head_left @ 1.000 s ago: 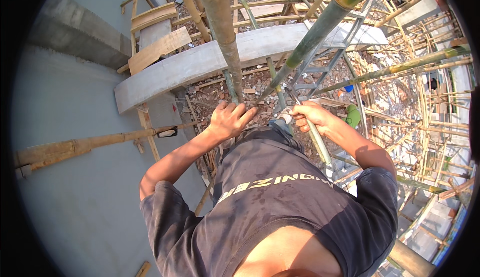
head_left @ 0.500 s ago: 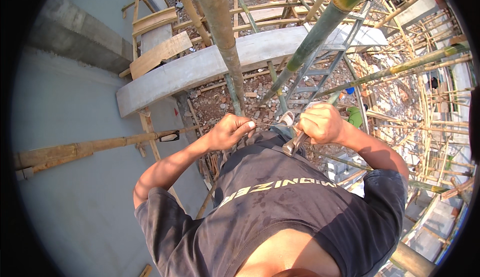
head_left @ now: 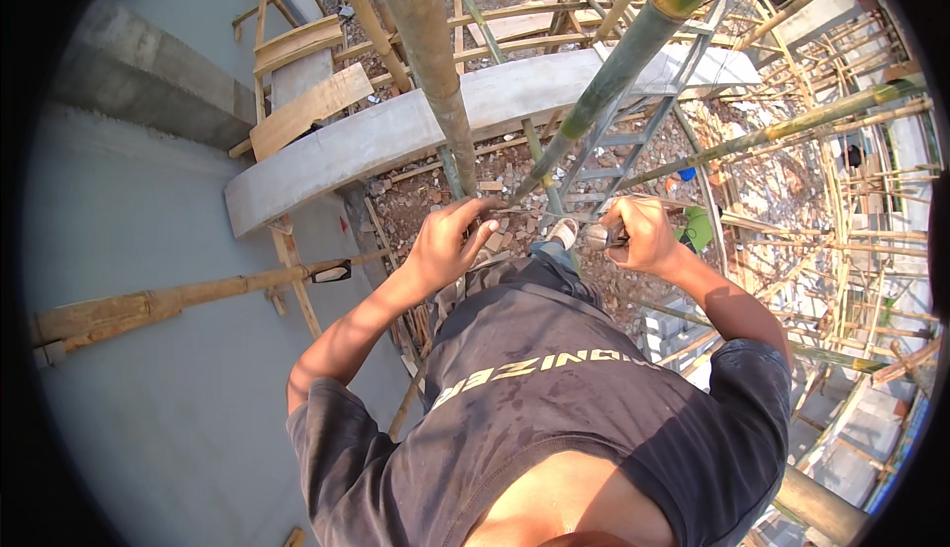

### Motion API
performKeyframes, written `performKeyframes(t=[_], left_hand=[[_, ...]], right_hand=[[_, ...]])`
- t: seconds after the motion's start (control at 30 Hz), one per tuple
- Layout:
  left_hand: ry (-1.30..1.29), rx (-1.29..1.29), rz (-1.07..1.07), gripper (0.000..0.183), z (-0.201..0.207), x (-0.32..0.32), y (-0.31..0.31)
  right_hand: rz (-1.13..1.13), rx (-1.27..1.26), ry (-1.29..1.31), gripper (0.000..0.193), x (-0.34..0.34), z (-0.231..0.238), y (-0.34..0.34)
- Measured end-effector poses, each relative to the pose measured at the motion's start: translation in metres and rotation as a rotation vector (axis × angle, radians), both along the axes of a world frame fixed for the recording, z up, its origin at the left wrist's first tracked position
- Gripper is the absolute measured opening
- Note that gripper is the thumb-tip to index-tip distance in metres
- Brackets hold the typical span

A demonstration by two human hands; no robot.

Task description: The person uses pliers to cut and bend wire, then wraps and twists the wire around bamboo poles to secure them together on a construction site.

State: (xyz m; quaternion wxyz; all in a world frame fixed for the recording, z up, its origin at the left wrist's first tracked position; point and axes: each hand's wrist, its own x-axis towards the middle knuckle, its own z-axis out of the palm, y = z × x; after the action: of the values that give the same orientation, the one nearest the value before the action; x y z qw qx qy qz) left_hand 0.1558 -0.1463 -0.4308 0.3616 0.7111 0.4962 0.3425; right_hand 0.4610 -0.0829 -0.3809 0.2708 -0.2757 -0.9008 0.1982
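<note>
Both my hands are raised in front of my dark shirt, with a thin wire or cord [head_left: 539,213] stretched between them. My left hand [head_left: 445,242] has its fingers curled at the wire's left end, the thumb a little apart from the forefinger. Just beyond those fingers is the lower part of an upright bamboo pole [head_left: 450,117]. A short tool with a metal head [head_left: 598,236] sits in my closed right hand [head_left: 645,234]; its exact kind is hard to make out. The wire's right end runs to this hand's fingers.
A curved concrete beam [head_left: 327,173] crosses ahead, above rubble-strewn ground. A green bamboo pole [head_left: 604,102] slants beside a metal ladder [head_left: 633,136]. On the left, a horizontal bamboo pole [head_left: 198,295] meets a grey wall [head_left: 148,399]. A person in green [head_left: 698,228] is below right.
My hands have moved apart and slightly away from my body. The left thumb has lifted from the forefinger. The tool in my right hand has turned, its head swinging from downward to leftward.
</note>
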Motion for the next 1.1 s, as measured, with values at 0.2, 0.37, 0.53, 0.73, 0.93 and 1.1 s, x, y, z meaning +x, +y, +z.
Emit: performKeyframes(t=[0.2,0.37,0.53,0.73,0.93,1.1], left_hand=[[0.292,0.707,0.13,0.039,0.006,0.013,0.011],[0.397,0.837,0.101,0.033,0.007,0.01,0.014],[0.446,0.92,0.099,0.029,0.009,0.011,0.013],[0.453,0.858,0.166,0.024,0.015,0.022,0.009],[0.196,0.488,0.132,0.013,0.022,0.026,0.007],[-0.027,-0.092,0.006,0.02,0.018,0.027,0.004]], right_hand=[[-0.307,-0.446,0.058,0.026,-0.013,-0.007,-0.027],[-0.368,-0.616,0.072,0.023,-0.02,0.001,-0.029],[-0.319,-0.57,0.026,0.023,-0.021,0.009,-0.032],[-0.18,-0.323,0.008,0.028,-0.017,0.019,-0.026],[0.105,0.103,0.038,0.027,-0.019,0.028,-0.018],[0.302,0.425,-0.113,0.019,-0.018,0.039,-0.014]])
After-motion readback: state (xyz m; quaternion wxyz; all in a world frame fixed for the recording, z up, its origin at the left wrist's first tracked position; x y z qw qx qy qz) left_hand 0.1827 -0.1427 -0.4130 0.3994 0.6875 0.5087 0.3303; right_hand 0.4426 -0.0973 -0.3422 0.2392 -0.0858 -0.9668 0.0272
